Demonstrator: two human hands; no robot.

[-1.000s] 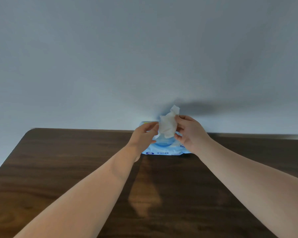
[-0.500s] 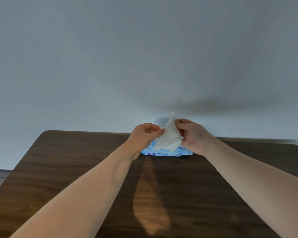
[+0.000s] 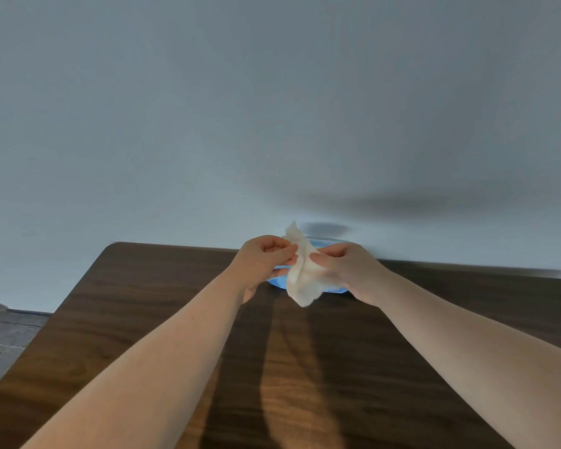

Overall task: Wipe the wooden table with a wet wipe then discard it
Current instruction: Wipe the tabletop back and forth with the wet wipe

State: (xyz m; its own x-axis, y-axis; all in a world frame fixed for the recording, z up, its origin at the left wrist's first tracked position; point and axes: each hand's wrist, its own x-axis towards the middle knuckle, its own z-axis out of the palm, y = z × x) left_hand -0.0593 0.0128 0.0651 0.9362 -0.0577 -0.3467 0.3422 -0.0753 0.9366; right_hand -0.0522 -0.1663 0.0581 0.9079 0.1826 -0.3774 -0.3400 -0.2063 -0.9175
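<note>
A white wet wipe (image 3: 303, 280) hangs crumpled between both hands above the far middle of the dark wooden table (image 3: 136, 312). My left hand (image 3: 263, 264) pinches its left edge near the top. My right hand (image 3: 347, 270) pinches its right edge. Behind and below the wipe lies the blue wet wipe pack (image 3: 278, 281) at the table's far edge, mostly hidden by the hands and the wipe.
A plain pale wall (image 3: 272, 108) rises directly behind the table's far edge. Grey floor (image 3: 4, 338) shows past the table's left side. The table's far left corner is rounded.
The wipe has come down and toward me, away from the pack, and has spread wider between the two hands. Both hands moved slightly nearer.
</note>
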